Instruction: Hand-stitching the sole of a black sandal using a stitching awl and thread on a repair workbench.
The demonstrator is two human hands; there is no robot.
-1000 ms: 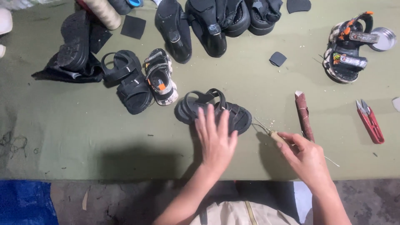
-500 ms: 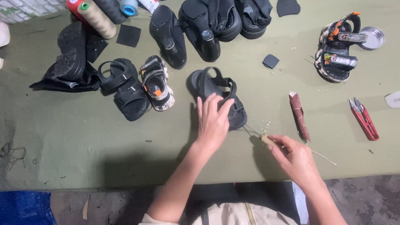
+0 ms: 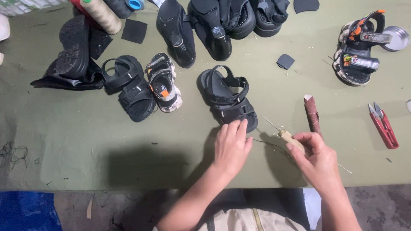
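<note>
Resting flat with fingers together, the left hand [image 3: 231, 146] touches the heel of the black sandal [image 3: 228, 98], which lies just ahead of it. Beside it, the right hand [image 3: 317, 159] is closed around a wooden-handled awl [image 3: 286, 137].

Sandal [image 3: 229, 100], frame centre: matt black rubber, woven straps.
Awl [image 3: 286, 137], lower right: pale wood handle, thin metal needle.
Table [image 3: 85, 145]: matt olive cloth.

An olive-green table [image 3: 64, 141] carries black sandals [image 3: 229, 98], thread spools [image 3: 102, 15], red snips [image 3: 384, 125] and a round tin [image 3: 396, 38].
</note>
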